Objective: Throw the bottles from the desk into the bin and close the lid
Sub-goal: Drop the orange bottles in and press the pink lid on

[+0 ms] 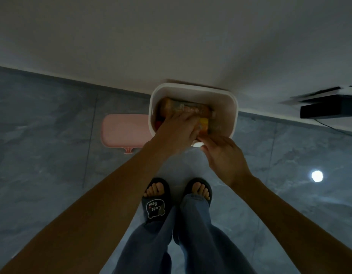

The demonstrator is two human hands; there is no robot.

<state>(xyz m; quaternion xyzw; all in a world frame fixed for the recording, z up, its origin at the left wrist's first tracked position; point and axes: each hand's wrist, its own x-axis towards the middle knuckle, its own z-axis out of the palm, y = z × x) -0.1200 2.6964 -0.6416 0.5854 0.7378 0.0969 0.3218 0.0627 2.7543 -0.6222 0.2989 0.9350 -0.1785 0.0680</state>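
Observation:
A white bin [233, 107] stands open on the floor against the wall. Inside it lie an orange-brown bottle [183, 107] and a bottle with a yellow label [204, 125]. My left hand [177, 133] reaches down into the bin, palm down, and its fingers curve over the yellow-labelled bottle's near end. At the bin's front rim my right hand [224, 157] has its fingertips curled next to a small white round piece [197, 144]. Whether it grips anything is hidden. The pink lid [123, 131] lies flat on the floor, left of the bin.
My two feet in black slippers [156, 202] stand on the grey marble floor just in front of the bin. A black shelf or device [327, 109] with a cable juts from the wall at the right. The room is dim.

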